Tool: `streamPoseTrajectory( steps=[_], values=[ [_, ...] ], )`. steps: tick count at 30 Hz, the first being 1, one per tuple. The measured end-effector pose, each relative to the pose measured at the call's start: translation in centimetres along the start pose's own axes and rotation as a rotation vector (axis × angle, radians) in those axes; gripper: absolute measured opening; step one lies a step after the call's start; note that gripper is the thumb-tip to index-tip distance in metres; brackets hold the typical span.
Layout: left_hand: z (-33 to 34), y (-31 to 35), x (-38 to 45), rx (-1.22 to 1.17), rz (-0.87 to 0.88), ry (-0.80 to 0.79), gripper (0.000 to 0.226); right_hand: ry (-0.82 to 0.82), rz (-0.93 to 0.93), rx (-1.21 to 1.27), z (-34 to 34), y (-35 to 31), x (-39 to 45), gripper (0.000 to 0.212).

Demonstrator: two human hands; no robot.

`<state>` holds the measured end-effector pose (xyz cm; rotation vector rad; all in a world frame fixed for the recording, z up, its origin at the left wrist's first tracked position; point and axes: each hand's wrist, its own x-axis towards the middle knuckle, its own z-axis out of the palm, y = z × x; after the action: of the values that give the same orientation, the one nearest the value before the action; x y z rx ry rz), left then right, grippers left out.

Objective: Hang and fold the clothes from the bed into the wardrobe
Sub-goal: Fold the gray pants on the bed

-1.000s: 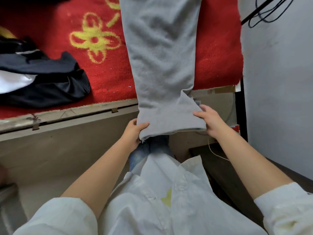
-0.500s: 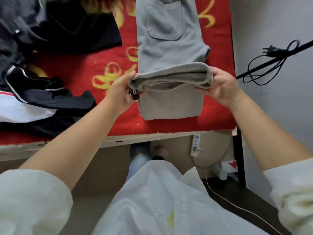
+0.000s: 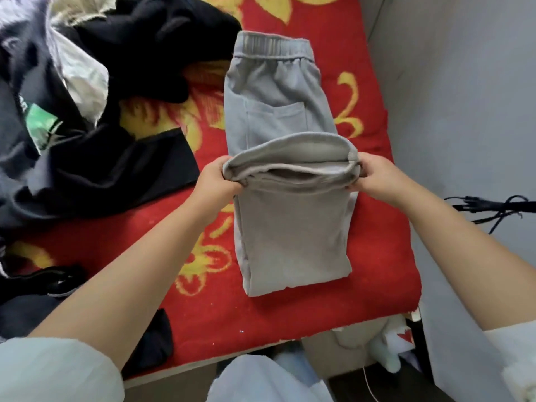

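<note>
my left hand (image 3: 216, 181) is curled around the left end of the leg hems of the soft grey cotton sweatpants (image 3: 290, 227), fingers clenched on the bunched layers of fabric. my right hand (image 3: 374, 178) grips the right end of the same hems, fingers wrapped under and thumb on top. between my 2 hands the hems sag open a little, so i can see the pale inner side of the cloth.

the sweatpants lie lengthwise on the red woolly bed blanket with yellow flower pattern (image 3: 377, 285), folded over on themselves. the lower doubled part rests flat on the blanket toward me, with the fold nearest the bed's edge. the elastic waistband (image 3: 272, 47) is at the far end, and a square patch pocket (image 3: 275, 117) faces up just beyond the edge i hold. the held hems are lifted off the pocket area, above the middle of the garment.

to the left, a heap of black and dark navy clothes (image 3: 101, 140) is piled on the blanket, well apart from the sweatpants, with a crumpled pale garment (image 3: 84, 74) and a green tag (image 3: 40, 123) showing in it. a grey wall (image 3: 464, 111) runs along the right side of the bed, with black cables (image 3: 493, 204) against it.
</note>
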<state>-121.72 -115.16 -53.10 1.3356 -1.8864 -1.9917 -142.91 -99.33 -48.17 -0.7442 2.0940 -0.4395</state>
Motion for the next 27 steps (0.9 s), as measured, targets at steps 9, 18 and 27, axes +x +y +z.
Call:
streamPoseTrajectory(
  steps=[9,18,27],
  values=[
    [-2.0,11.6,13.0,-0.340,-0.093,0.087,0.031,0.155,-0.006,0.554,-7.4,-6.0,12.8,0.037],
    [2.3,-1.3,11.6,0.412,-0.215,0.077,0.064,-0.002,0.059,-0.100,4.4,2.2,12.1,0.062],
    [6.0,-7.8,0.8,0.055,-0.484,0.068,0.059,0.327,0.518,0.266,10.2,9.8,2.0,0.095]
  ],
)
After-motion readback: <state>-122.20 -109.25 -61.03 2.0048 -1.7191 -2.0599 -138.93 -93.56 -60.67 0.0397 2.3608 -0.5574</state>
